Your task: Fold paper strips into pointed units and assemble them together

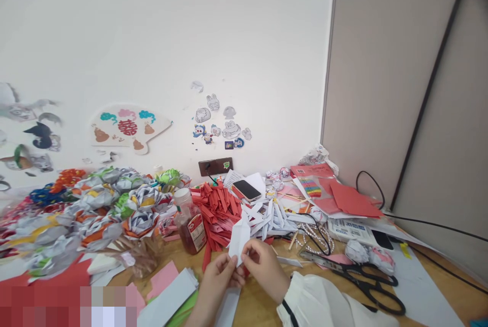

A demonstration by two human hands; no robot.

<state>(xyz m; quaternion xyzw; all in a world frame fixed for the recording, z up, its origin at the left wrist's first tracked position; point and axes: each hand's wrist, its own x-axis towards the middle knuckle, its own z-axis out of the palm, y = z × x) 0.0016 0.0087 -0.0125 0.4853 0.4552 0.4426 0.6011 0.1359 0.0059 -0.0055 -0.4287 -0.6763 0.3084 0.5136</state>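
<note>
While our left hand [220, 277] and right hand [264, 262] pinched the white paper [239, 235] above the table [256, 305], we were, it seemed, shaping a fold; the next move probably called for careful pressing of its crease.

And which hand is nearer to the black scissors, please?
Right. The right hand is left of the black scissors, across a gap; the left hand is farther left, beyond the right one.

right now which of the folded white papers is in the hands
The white piece held up between the left hand and right hand; the other folded white strips lie in a loose pile beyond it, unheld.
</note>
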